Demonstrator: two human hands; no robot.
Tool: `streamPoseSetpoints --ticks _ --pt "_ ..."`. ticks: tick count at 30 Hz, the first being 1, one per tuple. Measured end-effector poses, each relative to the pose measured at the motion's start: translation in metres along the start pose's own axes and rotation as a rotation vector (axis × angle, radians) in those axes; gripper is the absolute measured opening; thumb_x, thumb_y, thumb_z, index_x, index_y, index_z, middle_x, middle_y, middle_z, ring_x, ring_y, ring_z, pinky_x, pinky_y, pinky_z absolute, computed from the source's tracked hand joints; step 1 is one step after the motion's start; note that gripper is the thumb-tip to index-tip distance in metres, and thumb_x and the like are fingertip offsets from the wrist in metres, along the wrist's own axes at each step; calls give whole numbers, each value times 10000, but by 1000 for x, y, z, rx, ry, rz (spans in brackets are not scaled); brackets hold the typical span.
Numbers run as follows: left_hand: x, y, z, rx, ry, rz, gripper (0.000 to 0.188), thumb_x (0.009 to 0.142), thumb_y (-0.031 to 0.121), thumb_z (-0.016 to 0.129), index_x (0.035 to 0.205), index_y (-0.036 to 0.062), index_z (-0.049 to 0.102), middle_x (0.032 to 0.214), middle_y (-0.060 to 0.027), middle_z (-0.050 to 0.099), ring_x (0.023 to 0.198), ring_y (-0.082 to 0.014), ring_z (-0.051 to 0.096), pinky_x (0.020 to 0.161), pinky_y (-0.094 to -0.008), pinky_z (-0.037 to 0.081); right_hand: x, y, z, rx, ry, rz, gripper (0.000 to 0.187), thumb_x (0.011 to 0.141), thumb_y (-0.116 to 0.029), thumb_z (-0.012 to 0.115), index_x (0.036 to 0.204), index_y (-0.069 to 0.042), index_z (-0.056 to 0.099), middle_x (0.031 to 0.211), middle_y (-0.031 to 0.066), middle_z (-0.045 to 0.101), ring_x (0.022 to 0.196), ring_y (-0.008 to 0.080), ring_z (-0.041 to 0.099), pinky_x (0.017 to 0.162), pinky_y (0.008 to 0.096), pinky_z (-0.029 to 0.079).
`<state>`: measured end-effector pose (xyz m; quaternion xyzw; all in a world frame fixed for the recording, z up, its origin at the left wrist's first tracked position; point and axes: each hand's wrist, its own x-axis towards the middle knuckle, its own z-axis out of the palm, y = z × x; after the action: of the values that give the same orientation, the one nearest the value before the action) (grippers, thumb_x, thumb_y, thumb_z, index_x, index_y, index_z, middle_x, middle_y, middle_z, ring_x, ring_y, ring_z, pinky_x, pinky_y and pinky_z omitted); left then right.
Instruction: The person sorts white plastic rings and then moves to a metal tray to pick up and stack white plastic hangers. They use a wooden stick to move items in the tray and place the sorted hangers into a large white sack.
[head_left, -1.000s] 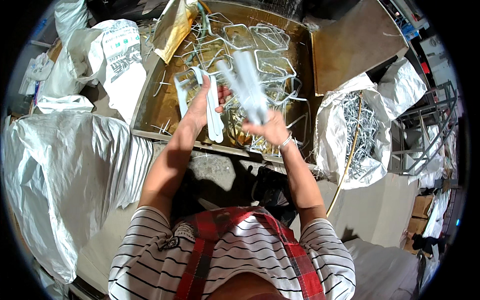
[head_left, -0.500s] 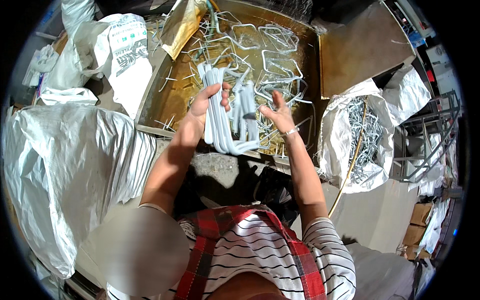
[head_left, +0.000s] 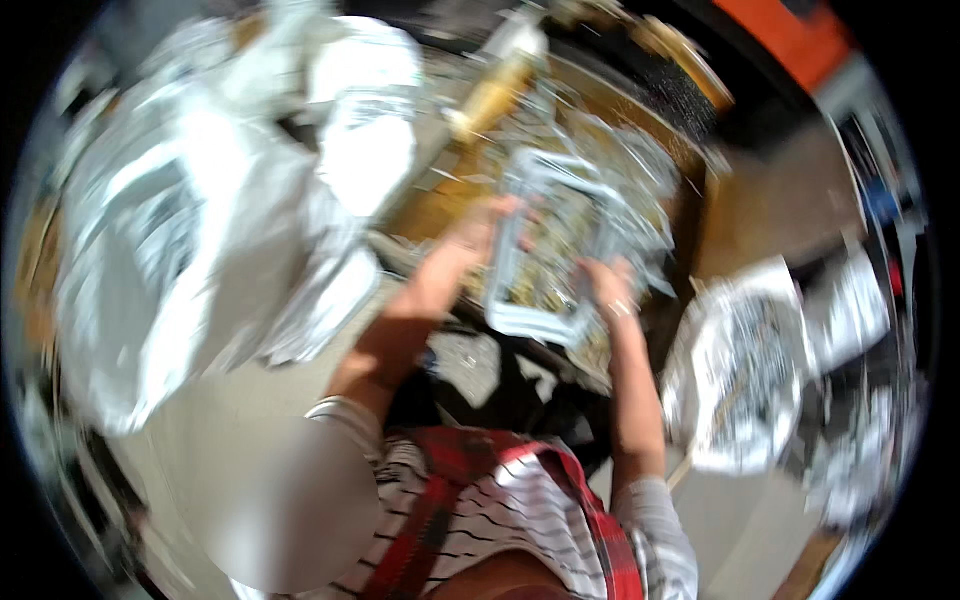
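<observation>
A bundle of light grey rectangular plastic frames [head_left: 505, 262], stacked together, is held over a shallow tray [head_left: 425, 205]. My left hand [head_left: 483, 228] is closed round the bundle's left side. At its right side is my right hand [head_left: 610, 285], its fingers curled onto that edge, though motion smears them. More loose frames and thin pale plastic pieces [head_left: 640, 165] lie in the brownish tray beyond the bundle. Blur hides how many frames are in the stack.
On the left stands a large white sack [head_left: 250, 190] with blurred grey contents. Another white sack [head_left: 685, 385], full of small grey pieces, stands to the right, near a brown board [head_left: 780, 215]. A yellowish sheet [head_left: 495, 95] leans over the tray's far left corner.
My view has swung, shifting the scene. The bundle is now turned with its rectangular opening facing me. My right hand, open and apart before, has come onto the bundle's right side.
</observation>
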<state>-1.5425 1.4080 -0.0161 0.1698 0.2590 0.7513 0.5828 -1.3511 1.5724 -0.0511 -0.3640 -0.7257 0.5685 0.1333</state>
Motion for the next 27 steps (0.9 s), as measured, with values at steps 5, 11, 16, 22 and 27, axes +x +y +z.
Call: streamPoseSetpoints --ticks 5,11,16,22,27 --pt "-63 44 59 581 102 523 613 829 428 580 1196 -38 423 1092 -155 546 898 -199 586 797 -315 485 -41 -121 6 190 28 -290 133 769 -53 554 837 61 554 690 120 586 567 194 584 516 316 489" --pt "-297 112 160 1582 431 1742 530 688 61 711 1169 14 493 1093 -160 555 1029 -266 533 895 -401 410 -100 -319 70 319 48 -804 197 770 -113 583 860 59 550 710 108 588 608 181 584 560 309 508" --pt "-448 162 155 1731 1878 1491 484 736 179 690 1157 19 516 1053 -141 543 1003 -237 489 878 -322 380 -114 -445 189 -39 197 -1043 167 734 -126 629 824 8 582 704 119 626 592 157 608 531 283 489" --pt "-523 205 65 1066 1513 882 310 799 106 580 1075 -32 556 891 -99 605 768 -164 588 663 -266 473 -182 -439 351 -619 -124 -962 273 700 -160 539 866 33 638 928 257 610 899 383 593 809 391 472" --pt "-508 230 49 457 1043 1230 212 823 48 513 1000 -60 556 795 -73 611 621 -128 597 512 -233 482 -151 -365 439 -855 -418 -765 286 731 -188 554 885 33 648 957 245 611 943 364 588 812 380 475"
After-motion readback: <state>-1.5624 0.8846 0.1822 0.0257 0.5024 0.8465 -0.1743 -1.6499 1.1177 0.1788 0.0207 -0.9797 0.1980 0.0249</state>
